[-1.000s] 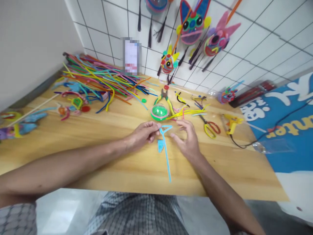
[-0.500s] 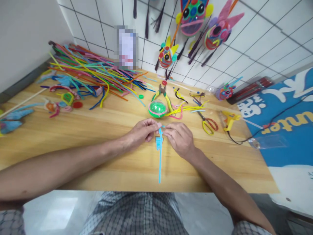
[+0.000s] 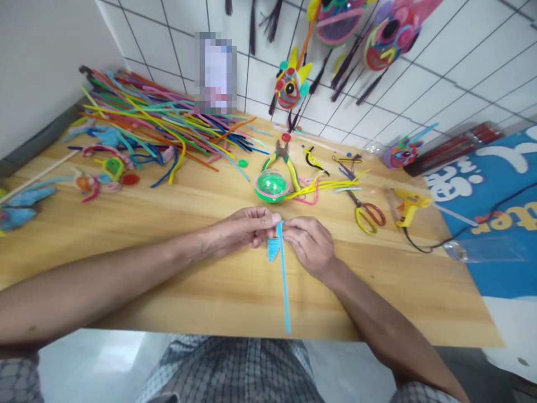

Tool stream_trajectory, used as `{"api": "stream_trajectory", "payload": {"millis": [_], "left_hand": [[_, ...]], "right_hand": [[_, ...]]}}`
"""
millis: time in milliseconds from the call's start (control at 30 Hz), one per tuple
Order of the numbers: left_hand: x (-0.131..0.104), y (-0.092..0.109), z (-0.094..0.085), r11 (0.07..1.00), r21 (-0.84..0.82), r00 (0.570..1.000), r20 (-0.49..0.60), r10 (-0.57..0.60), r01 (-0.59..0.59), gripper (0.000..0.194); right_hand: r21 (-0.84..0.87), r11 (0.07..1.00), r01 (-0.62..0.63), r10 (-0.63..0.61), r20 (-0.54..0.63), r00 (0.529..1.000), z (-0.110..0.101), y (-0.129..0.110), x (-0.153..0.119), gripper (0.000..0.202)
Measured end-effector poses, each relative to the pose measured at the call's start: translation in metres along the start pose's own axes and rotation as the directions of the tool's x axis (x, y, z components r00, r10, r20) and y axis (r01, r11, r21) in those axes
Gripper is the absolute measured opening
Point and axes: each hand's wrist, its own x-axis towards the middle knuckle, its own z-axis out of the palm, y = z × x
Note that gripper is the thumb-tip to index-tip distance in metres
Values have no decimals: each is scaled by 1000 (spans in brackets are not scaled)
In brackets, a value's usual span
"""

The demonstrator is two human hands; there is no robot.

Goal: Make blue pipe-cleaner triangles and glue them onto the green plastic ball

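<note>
My left hand [image 3: 251, 226] pinches the top of a light blue pipe cleaner [image 3: 285, 285], whose long end hangs down toward the table's front edge. Close against it on the right, my right hand [image 3: 312, 240] has its fingers closed at the same upper end of the strip. Below my left fingertips shows a small ribbed light blue piece [image 3: 273, 249], wound from the same kind of strip. Just beyond both hands sits a green clear-topped ball [image 3: 272, 186] with a pink rim.
Pliers [image 3: 282, 154] lie behind the ball. Scissors [image 3: 369, 217] and a yellow glue gun [image 3: 409, 207] are to the right. A pile of coloured pipe cleaners [image 3: 168, 123] covers the back left of the wooden table [image 3: 168, 296]. Decorated heads [image 3: 291, 87] hang at the back.
The long end of the blue strip has swung to the right and lower. The ribbed piece shows more of its pointed lower end. The view has shifted slightly.
</note>
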Motion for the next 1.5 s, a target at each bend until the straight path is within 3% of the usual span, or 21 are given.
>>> {"api": "stream_trajectory", "payload": {"millis": [167, 300, 400, 533, 733, 967, 1167, 1500], "left_hand": [[1, 0, 0, 1000, 13, 1000, -23, -10, 11, 54], [3, -10, -2, 986, 116, 978, -157, 138, -121, 44], [2, -17, -4, 934, 283, 946, -175, 273, -217, 31], [0, -16, -2, 905, 385, 970, -82, 228, -180, 27], [0, -14, 0, 907, 375, 976, -19, 215, -192, 22], [0, -17, -1, 913, 356, 978, 13, 208, -199, 25], [0, -18, -1, 913, 344, 969, -38, 245, -218, 29], [2, -17, -4, 926, 299, 969, -5, 245, -232, 30]], "right_hand": [[65, 998, -23, 20, 43, 999, 0, -1, -2, 19], [183, 963, -198, 186, 78, 979, 0, -3, -5, 15], [251, 869, -426, 399, 152, 904, 0, -5, -7, 6], [365, 697, -617, 577, 224, 785, 2, -6, -8, 11], [409, 616, -673, 626, 264, 734, 5, -8, -6, 11], [534, 415, -736, 717, 306, 626, 9, -12, -4, 12], [577, 362, -732, 717, 329, 614, 5, -14, 1, 14], [545, 438, -715, 715, 272, 644, 6, -14, -4, 12]]}}
